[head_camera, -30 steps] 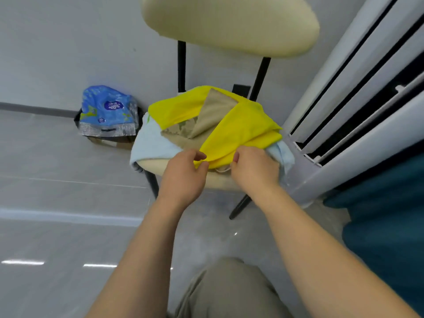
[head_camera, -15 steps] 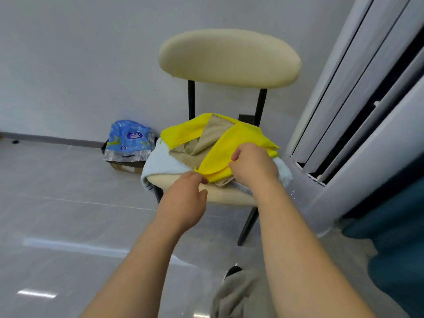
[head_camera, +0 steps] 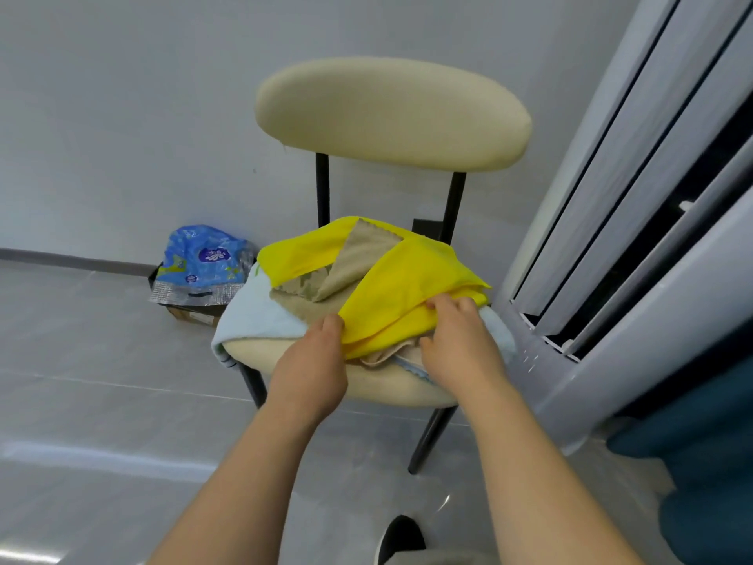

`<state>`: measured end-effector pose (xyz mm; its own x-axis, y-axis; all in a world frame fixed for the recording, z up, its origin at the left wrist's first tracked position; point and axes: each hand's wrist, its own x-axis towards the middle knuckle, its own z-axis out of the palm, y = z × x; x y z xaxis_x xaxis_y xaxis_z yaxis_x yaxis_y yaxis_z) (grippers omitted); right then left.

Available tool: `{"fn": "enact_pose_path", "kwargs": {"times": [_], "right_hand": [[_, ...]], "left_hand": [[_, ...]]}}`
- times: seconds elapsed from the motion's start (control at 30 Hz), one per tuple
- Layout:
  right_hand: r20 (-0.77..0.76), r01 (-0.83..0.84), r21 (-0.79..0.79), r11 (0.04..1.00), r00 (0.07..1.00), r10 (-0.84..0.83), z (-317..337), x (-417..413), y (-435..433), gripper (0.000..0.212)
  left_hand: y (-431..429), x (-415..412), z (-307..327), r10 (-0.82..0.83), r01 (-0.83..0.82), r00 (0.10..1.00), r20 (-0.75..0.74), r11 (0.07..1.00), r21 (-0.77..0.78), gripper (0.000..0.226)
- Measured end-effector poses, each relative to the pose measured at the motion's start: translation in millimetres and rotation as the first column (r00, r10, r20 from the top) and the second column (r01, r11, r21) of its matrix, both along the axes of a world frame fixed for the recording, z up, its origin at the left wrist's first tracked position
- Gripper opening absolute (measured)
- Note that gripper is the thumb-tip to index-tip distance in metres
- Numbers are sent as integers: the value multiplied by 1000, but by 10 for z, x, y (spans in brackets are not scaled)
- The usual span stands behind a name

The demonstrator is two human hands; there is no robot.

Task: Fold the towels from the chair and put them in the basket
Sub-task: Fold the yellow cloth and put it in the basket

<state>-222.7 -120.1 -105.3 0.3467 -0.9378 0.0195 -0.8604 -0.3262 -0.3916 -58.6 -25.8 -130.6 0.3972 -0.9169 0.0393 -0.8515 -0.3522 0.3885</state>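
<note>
**Q:** Where are the towels?

**A:** Heaped on the cream seat of a black-legged chair (head_camera: 391, 112), against a white wall (head_camera: 122, 116) on glossy grey floor tiles (head_camera: 102, 381). A yellow towel (head_camera: 399, 287) lies on top, over a tan towel (head_camera: 350, 263) and a light blue towel (head_camera: 252, 320) draping off the seat's left edge.

**Q:** And the hands?

**A:** The left hand (head_camera: 309, 369) pinches the yellow towel's near edge. The right hand (head_camera: 460, 344) curls its fingers into a fold of it, seemingly gripping, though the fingertips are hidden.

**Q:** The room?

**A:** A blue plastic packet (head_camera: 201, 258) sits on a cardboard box (head_camera: 191, 316) by the wall. A tall white louvred unit (head_camera: 603, 352) stands right of the chair.
</note>
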Motion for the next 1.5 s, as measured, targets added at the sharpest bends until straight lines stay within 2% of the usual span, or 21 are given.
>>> {"fn": "enact_pose_path", "kwargs": {"times": [0.1, 0.2, 0.33, 0.4, 0.43, 0.47, 0.53, 0.57, 0.63, 0.73, 0.8, 0.9, 1.0, 1.1, 1.23, 1.33, 1.43, 1.5], "right_hand": [[-9, 16, 3, 1000, 1000, -16, -14, 37, -23, 44], [9, 33, -1, 999, 999, -33, -16, 41, -21, 47], [21, 50, -1, 999, 999, -50, -8, 50, 22, 60], [54, 63, -4, 998, 997, -63, -9, 57, 51, 63], [79, 73, -2, 997, 994, -72, -8, 60, 72, 65], [109, 80, 3, 997, 991, -80, -9, 66, 84, 68], [167, 95, 46, 994, 981, -101, 9, 88, 106, 85], [189, 103, 80, 992, 975, -116, 37, 104, 124, 95], [230, 112, 78, 991, 965, -127, 93, 140, 155, 107], [347, 165, 69, 984, 921, -179, 162, 179, 205, 113], [449, 199, 15, 980, 874, -185, 203, 204, 257, 104], [642, 231, -139, 963, 761, -90, 301, 239, 342, 82], [765, 255, -284, 924, 642, 58, 429, 249, 445, 73], [811, 243, -365, 899, 557, 178, 542, 287, 596, 60], [756, 142, -476, 868, 570, 321, 551, 340, 712, 32], [761, 44, -465, 884, 531, 373, 545, 361, 789, 23], [786, 16, -407, 913, 514, 342, 566, 394, 873, 15], [827, -47, -326, 944, 469, 309, 596, 411, 930, 8]], "left_hand": [[-70, 45, -59, 45, -44, 999, 15, 998, -46, 23], [-143, 19, 31, 111, -112, 994, -18, 975, -193, 11], [-197, -127, 393, 182, -243, 965, -187, 885, -397, 20], [-171, -269, 612, 69, -246, 923, -378, 861, -444, 17], [-152, -358, 715, -19, -250, 857, -516, 859, -447, 21], [-133, -443, 807, -110, -265, 746, -657, 856, -444, 23], [-103, -561, 927, -285, -306, 419, -862, 849, -430, 17], [-99, -593, 956, -339, -309, 282, -897, 853, -420, 18], [-70, -629, 1011, -443, -296, 113, -889, 840, -456, 33], [24, -600, 1139, -500, -309, -40, -865, 830, -465, 43], [109, -544, 1276, -505, -324, -108, -856, 832, -450, 52], [264, -428, 1475, -562, -347, -166, -810, 802, -486, 52], [431, -328, 1627, -621, -373, -242, -745, 769, -519, 48], [568, -179, 1687, -646, -435, -262, -717, 742, -509, 56], [759, 53, 1674, -651, -531, -234, -722, 708, -466, 74], [900, 205, 1601, -622, -600, -175, -764, 682, -417, 64], [1030, 307, 1567, -568, -653, -68, -820, 647, -394, 50], [1102, 346, 1566, -528, -652, 23, -849, 636, -413, 40]]}}
